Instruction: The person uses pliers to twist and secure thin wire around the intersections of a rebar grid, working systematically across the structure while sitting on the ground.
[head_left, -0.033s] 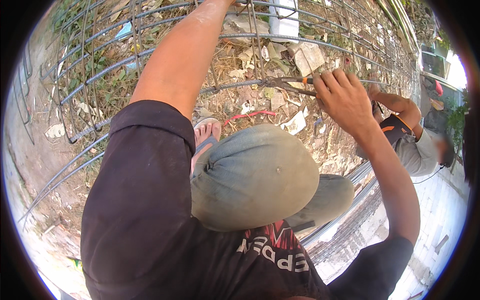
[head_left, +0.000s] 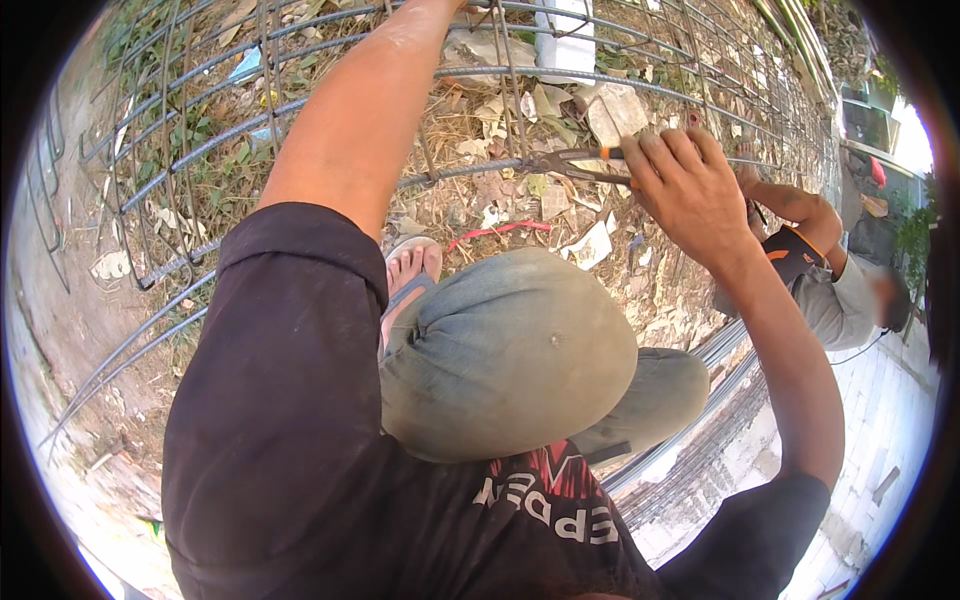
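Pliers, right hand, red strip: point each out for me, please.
Pliers (head_left: 554,161), head view: metal near the pivot.
Right hand (head_left: 694,192), head view: back of the hand.
Red strip (head_left: 499,230), head view: middle of its length.

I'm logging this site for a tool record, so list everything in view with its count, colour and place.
pincers: one, dark metal with some orange on a handle, upper centre
rebar cage: one, blue-grey and rusty bars, across the top
white block: one, white, top centre behind bars
stone slab: one, beige, above the pincers
red strip: one, red, on the ground, centre
blue scraps: at least two, blue, upper left
plants: uncounted, green, upper left
co-worker: one, grey top, right
flip-flop: one visible, grey strap, on a foot
trousers: one pair, faded grey-green, centre
shirt: one, black, bottom
left forearm: one, bare, upper left
right hand: one, bare, gripping the pincers
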